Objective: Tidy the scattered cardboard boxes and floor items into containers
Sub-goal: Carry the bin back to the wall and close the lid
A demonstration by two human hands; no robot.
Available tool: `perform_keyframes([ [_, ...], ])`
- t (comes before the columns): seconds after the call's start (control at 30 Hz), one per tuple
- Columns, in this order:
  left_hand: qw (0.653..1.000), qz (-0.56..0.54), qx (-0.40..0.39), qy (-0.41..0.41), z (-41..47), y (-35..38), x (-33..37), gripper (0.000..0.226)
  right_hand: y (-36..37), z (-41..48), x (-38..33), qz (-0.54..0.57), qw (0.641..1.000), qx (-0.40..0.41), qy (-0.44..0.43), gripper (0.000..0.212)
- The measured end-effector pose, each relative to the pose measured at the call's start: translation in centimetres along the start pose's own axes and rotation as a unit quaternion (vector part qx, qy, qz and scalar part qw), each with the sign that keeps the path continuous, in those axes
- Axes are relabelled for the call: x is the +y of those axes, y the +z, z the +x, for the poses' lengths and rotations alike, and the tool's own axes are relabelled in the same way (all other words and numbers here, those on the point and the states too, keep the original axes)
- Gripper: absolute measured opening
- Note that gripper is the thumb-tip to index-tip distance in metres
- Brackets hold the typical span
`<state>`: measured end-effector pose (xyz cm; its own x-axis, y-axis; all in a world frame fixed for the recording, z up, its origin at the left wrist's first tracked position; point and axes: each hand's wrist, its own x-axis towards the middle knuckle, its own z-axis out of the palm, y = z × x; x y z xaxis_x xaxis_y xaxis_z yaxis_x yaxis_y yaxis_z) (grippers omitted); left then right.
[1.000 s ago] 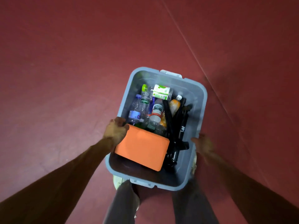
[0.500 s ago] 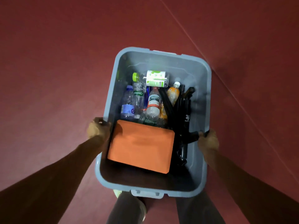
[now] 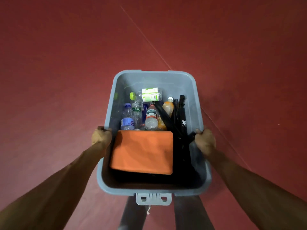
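A: Grey bin (image 3: pixel 154 80) in front of the legs, seemingly lifted off the red floor (image 3: pixel 66 63). Left hand (image 3: pixel 101 136) grips the left rim, right hand (image 3: pixel 205 140) the right.
B: Load?
A: Orange box (image 3: pixel 142 151), plastic bottles (image 3: pixel 151 118), black tripod (image 3: pixel 181 120). Probably moderate weight; loose contents could slide if tipped. Long rims look the soundest hold.
B: Room?
A: Red floor shows ahead and on both sides.

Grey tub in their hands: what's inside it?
An orange block, several plastic bottles and a black folded stand lie in the grey tub. Whatever sits beneath the block and bottles is covered.
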<state>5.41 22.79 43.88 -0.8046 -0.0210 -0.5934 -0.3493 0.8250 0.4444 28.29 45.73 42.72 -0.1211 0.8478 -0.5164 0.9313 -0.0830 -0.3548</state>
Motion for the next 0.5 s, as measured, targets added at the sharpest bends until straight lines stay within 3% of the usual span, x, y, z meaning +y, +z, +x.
perform_keyframes([
  [0.17, 0.990, -0.141, -0.011, 0.015, -4.4, -9.9, 2.4, 0.035, -6.3, -6.4, -6.2, -0.011, 0.998, 0.032, -0.058, 0.036],
  [0.5, 0.974, -0.204, 0.091, 0.040, -8.0, -29.6, 6.1, 0.026, -10.5, -16.8, -21.2, 0.052, 0.988, 0.038, -0.142, 0.032],
])
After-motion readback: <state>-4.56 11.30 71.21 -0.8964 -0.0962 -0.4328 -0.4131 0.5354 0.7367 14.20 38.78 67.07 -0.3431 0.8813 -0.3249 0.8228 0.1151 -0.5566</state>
